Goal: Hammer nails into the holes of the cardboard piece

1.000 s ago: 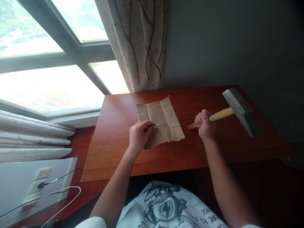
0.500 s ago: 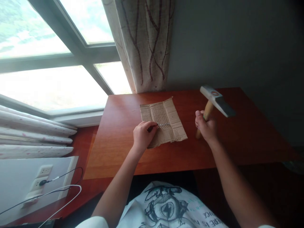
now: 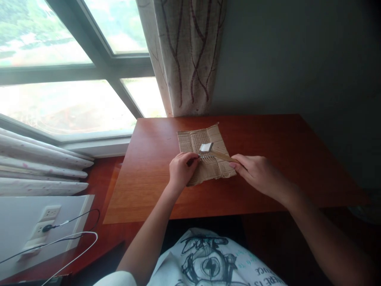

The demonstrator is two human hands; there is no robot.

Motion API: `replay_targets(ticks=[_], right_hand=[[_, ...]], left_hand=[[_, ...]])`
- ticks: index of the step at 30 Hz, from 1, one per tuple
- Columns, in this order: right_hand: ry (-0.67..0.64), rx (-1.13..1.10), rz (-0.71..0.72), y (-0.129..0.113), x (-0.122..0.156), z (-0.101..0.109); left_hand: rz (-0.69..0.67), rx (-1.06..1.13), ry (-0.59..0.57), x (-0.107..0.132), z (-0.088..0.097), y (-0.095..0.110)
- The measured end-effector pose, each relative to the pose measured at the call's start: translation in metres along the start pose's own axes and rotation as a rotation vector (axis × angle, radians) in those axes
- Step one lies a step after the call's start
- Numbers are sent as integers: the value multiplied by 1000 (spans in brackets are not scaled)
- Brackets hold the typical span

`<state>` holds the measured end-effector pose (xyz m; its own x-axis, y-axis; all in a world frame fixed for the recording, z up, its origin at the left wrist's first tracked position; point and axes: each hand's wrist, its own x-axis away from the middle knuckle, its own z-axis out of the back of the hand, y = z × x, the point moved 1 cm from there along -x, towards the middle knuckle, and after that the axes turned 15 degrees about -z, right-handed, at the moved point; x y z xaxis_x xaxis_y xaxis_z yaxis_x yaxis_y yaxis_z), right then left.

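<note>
A creased piece of cardboard (image 3: 218, 167) with a grid of small holes lies on the red-brown wooden table (image 3: 282, 159). My left hand (image 3: 181, 171) rests on the cardboard's left edge, fingers pinched on a thin nail-like thing at the bottom of the hole grid. My right hand (image 3: 257, 172) grips the wooden handle of a hammer (image 3: 208, 150). The hammer's metal head is down on the cardboard, right next to my left fingertips.
A patterned curtain (image 3: 184, 55) hangs behind the table beside a large window (image 3: 59, 79). At lower left a white panel holds a wall socket (image 3: 44, 222) with a plugged cable. A rolled blind lies along the sill. My printed white shirt (image 3: 205, 262) shows below.
My right hand swung the hammer from out at the right, up over the table, then down onto the cardboard by my left fingers. The left hand stayed in place.
</note>
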<state>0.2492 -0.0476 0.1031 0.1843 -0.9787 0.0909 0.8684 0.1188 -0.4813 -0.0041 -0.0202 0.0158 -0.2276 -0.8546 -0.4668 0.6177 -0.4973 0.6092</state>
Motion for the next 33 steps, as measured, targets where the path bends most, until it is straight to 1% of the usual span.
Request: replay_targets(ticks=[5,9,15,20,24,30,33], right_hand=[[-16,-10,-16,-8,0,1],[-43,58,-41,-10,-1,-2],[-1,7,-2,-11,-1,-5],[9,48,-49,-14,-2,-9],[49,43,-46,-16,-2,-6],[4,78,-72,-16,-2,-10],[22,84,-75,-15,-1,-11]], left_hand=[[-5,-16,-4,0,0,-1],[-16,-34,-7,0,0,-3],[-10,-30,-6,1,-2,-4],[-7,-22,-2,0,-1,-2],[-9,-3,1,-1,-1,-2],[-9,-25,-15,-1,0,-2],[-9,-21,-14,-1,0,-1]])
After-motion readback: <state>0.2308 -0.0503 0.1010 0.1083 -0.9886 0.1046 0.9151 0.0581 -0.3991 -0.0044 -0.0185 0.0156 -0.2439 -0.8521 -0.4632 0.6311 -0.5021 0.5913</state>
